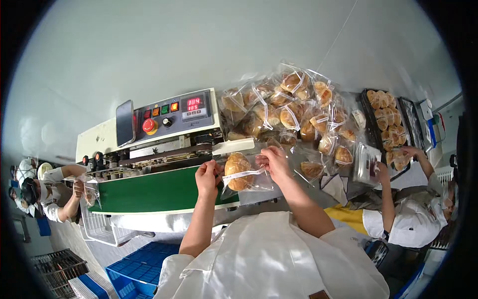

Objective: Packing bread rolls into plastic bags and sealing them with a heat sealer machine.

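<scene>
A bread roll in a clear plastic bag [239, 171] is held upright between my two hands, in front of the right end of a continuous band sealer [175, 119]. My left hand [207, 178] pinches the bag's upper left corner beside the sealing band. On the other side, my right hand [275, 163] grips its upper right part. A white strip with writing crosses the bag. Just below lies the sealer's green conveyor belt [149, 192]. Many bagged bread rolls [291, 116] are heaped behind and right of my right hand.
A phone [125, 123] leans on the sealer. At right, a co-worker's hand [412, 152] reaches to a black tray of rolls [386, 127]. Another person's hand [77, 188] holds a bagged roll [90, 192] at the belt's left end, above a white basket [108, 228]. Blue crates [143, 265] stand below.
</scene>
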Demonstrator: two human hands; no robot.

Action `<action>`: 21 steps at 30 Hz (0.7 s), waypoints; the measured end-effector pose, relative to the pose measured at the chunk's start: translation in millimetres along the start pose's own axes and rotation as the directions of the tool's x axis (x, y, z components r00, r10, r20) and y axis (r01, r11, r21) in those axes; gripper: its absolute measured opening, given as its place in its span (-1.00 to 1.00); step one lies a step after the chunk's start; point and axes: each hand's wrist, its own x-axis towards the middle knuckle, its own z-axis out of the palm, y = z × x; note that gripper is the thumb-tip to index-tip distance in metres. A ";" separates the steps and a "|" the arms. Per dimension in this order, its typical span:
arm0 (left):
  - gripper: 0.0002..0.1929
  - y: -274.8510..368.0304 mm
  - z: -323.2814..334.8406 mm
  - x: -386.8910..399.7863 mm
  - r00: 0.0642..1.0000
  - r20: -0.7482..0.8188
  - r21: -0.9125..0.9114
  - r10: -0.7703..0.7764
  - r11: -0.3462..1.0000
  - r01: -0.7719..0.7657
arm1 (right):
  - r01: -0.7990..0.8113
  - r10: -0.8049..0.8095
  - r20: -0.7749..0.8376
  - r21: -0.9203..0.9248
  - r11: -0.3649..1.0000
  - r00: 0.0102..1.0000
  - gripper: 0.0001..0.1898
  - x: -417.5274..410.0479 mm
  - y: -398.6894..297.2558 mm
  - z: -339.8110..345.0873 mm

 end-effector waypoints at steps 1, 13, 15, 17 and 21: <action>-0.87 0.3 -2.4 3.3 1.000 -0.004 -0.035 0.014 0.999 -0.014 | -0.016 0.014 0.042 0.034 0.999 0.999 -0.91 9.4 7.6 -0.1; -0.83 46.2 -81.2 -9.0 0.868 -0.340 0.151 0.362 0.932 -0.329 | 0.361 -0.373 -0.304 -0.098 0.927 0.876 -0.87 75.9 -25.1 -45.5; -0.85 50.6 -99.2 -16.1 0.792 -0.363 0.210 0.490 0.872 -0.443 | 0.514 -0.891 -0.272 -0.739 0.435 0.363 -0.75 99.8 -50.0 -65.5; -0.87 57.1 -103.8 -26.8 0.729 -0.383 0.239 0.567 0.823 -0.515 | 0.236 -0.909 -0.142 -0.939 0.249 0.393 -0.71 100.4 -61.8 -81.5; -0.87 64.8 -85.0 -37.8 0.684 -0.349 0.175 0.640 0.762 -0.624 | 0.268 -0.617 -0.634 -0.564 0.781 0.467 -0.74 155.0 -57.0 -134.6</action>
